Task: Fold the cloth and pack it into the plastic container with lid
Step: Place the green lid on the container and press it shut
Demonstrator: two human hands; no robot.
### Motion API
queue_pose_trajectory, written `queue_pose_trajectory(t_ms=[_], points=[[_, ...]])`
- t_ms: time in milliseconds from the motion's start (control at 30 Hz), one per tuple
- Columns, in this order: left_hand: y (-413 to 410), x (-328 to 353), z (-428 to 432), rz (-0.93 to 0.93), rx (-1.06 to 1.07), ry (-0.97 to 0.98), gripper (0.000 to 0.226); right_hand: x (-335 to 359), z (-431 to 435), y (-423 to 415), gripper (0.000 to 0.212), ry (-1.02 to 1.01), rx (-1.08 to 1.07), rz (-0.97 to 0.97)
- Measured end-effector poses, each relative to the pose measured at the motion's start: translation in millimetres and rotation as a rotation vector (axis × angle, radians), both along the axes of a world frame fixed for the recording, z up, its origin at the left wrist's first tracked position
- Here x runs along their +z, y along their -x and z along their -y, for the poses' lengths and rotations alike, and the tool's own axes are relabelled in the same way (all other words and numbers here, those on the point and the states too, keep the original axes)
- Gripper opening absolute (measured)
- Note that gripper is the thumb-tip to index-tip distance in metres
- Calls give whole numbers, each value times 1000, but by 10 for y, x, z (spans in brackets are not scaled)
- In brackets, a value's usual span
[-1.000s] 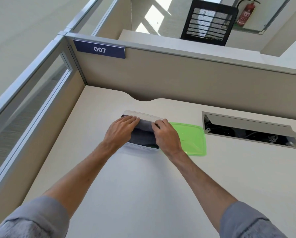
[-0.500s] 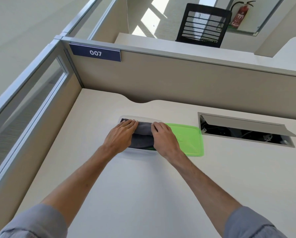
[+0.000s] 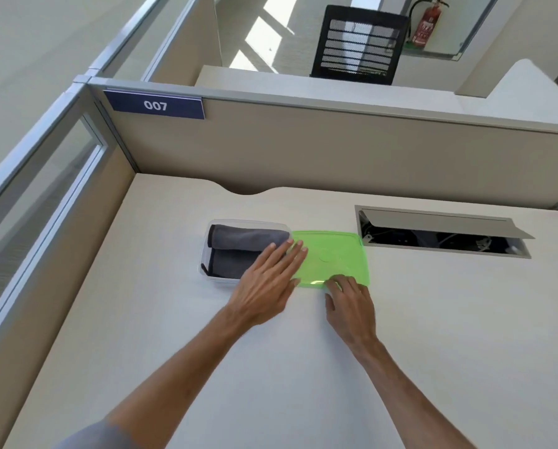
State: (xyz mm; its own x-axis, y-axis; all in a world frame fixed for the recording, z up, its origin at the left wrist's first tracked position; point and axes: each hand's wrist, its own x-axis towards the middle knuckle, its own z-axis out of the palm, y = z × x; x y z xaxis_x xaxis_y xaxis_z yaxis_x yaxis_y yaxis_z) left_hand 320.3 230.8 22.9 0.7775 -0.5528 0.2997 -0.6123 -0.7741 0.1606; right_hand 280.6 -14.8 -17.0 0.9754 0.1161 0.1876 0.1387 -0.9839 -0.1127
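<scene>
Cloth (image 3: 238,251) is folded, grey, lying inside the clear plastic container (image 3: 206,270). 2 rolled layers visible, it looks to sit below the rim, so the pack step reads as done.

Lid (image 3: 332,257), green and translucent, lies flat on the desk (image 3: 303,367), touching the container's right side. Still off. Parked that close, I'd guess, so it only needs a short slide or lift over.

Left hand (image 3: 268,280) is spread flat, fingers extended, gripping nothing. Palm covers the container's near right corner, fingertips (image 3: 298,246) overlap the lid's left edge. Probably pins the box so it doesn't skate when the lid moves.

Right hand (image 3: 352,303) sits at the lid's near edge, fingers curled down onto the rim, thumb on the desk side. Looks like a pinch forming, but I cannot tell if it has actually closed on the lid.

Relative to that right-hand grip: container and cloth are left and slightly beyond; open cable hatch (image 3: 442,234) is beyond and right, well apart. Partition with the 007 plate (image 3: 156,105) stands further out.

Next: lift lid, align over the rim, press corners. Risk: cloth springs up and blocks the seal.
</scene>
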Motion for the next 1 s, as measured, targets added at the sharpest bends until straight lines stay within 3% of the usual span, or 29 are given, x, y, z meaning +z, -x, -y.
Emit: queue_pose_trajectory(t_ms=[200,333,567,633,800,900,1000], points=[[194,-192,326,-70,-56,-154,86,21,140,114,13,67,33,78],[296,-230,361,-16,-81,-189,88,282,242,333,6,42,47,180],[430,-143,408,66,-130,57,41,794,353,660,5,-71,49,248],[476,1,435,-21,-110,153,29,952,358,722,4,-122,34,248],[538,427,411,-439,13,440,18,1270,325,783,10,-279,-44,257],[449,610,269,-645,51,681,14,1394,360,704,24,-377,-129,299],[353,770,-8,-817,72,875,17,1373,363,546,44,-615,-274,251]])
